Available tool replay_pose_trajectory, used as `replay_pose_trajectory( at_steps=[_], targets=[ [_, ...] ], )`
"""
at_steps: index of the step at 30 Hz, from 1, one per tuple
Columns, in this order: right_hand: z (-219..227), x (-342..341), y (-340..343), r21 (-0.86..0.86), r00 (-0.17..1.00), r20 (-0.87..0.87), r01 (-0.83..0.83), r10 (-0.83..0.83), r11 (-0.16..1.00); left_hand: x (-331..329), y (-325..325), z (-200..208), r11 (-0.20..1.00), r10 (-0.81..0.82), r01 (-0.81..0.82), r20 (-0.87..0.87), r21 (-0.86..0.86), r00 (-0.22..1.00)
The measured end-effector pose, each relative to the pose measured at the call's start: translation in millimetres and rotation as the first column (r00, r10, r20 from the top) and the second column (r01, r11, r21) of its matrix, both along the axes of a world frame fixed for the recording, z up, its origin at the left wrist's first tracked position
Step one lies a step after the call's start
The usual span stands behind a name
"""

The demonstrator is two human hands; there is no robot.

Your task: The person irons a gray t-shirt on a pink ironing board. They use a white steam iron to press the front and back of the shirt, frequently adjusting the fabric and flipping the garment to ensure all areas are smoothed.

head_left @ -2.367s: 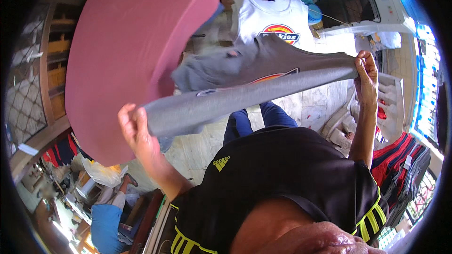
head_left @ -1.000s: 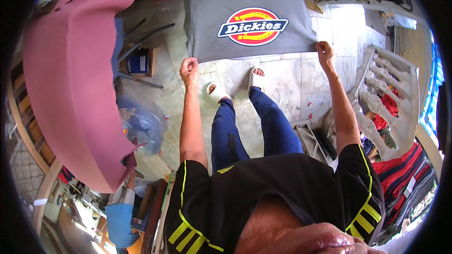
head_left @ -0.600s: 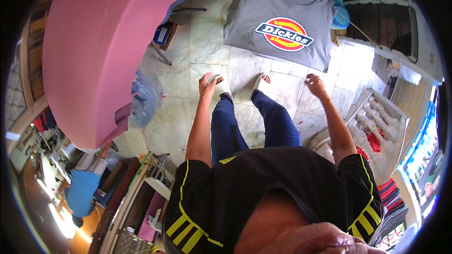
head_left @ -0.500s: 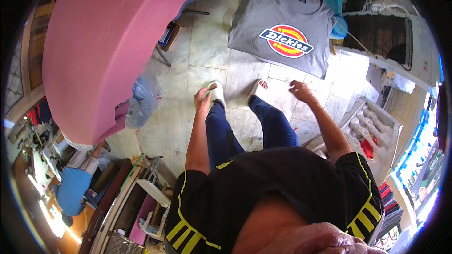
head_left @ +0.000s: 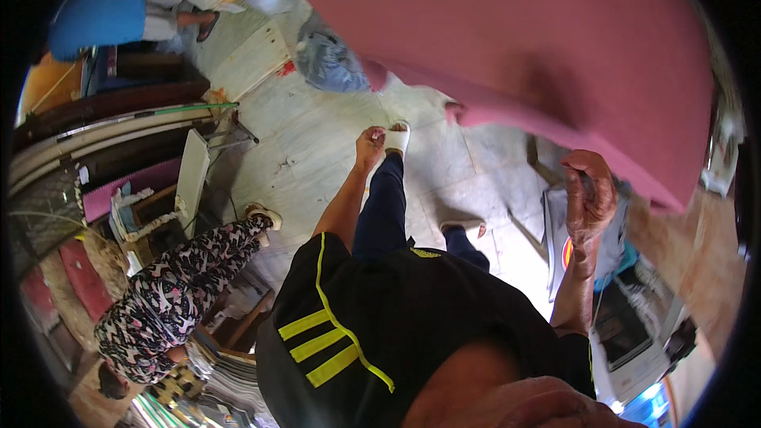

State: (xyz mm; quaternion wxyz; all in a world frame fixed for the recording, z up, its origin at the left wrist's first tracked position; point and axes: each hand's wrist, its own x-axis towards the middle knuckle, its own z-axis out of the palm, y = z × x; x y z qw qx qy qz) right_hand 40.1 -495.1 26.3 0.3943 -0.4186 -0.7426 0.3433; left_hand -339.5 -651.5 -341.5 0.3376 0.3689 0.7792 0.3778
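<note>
My left hand hangs low in front of my leg, its fingers curled together. Whether anything small is between them cannot be made out. Raised on the right is my right hand, fingers bent and thumb apart, with nothing seen in it. It is close to the near edge of a large pink cloth cover draped over a table, and I cannot tell if it touches. Behind my right forearm, a grey T-shirt with a red and yellow print is partly hidden.
A bulging clear plastic bag sits on the floor by the cloth. One person in a blue top is at the far left; another in patterned clothes is at the lower left. A folding metal stand and stacked boards line the left.
I have turned left, so the pink cover now lies ahead and the grey shirt is off to the right. My right hand has risen beside the cover. My left hand stays low.
</note>
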Motion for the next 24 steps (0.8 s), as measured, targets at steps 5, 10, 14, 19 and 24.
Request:
replay_pose_trajectory(
  at_steps=[5, 10, 14, 19, 24],
  targets=[
    [8.9, -100.2, 79.5, 0.234, 0.942, 0.323, 0.015, -0.092, 0.972, -113.7, 99.5, 3.2, 0.952, 0.214, -0.206, -0.011, 0.227, 0.977],
    [-0.7, -145.4, 94.7, 0.287, 0.812, 0.541, 0.066, -0.219, 0.956, -207.7, 209.5, 0.1, 0.951, 0.279, -0.276, -0.006, 0.137, 0.96],
    [-3.9, -134.4, 90.5, 0.22, 0.781, 0.582, 0.116, -0.226, 0.969, -244.3, 271.9, -71.4, 0.955, 0.263, -0.233, -0.162, 0.183, 0.951],
    [0.9, -132.2, 93.0, 0.167, 0.77, 0.604, 0.131, -0.206, 0.977, -228.0, 316.4, -130.7, 0.918, 0.249, -0.339, -0.364, -0.207, 0.898],
    [-3.0, -121.3, 103.9, 0.173, 0.813, 0.56, 0.077, -0.162, 0.982, -198.3, 295.3, -157.0, 0.983, 0.156, -0.155, 0.001, -0.1, 0.988]
  ],
)
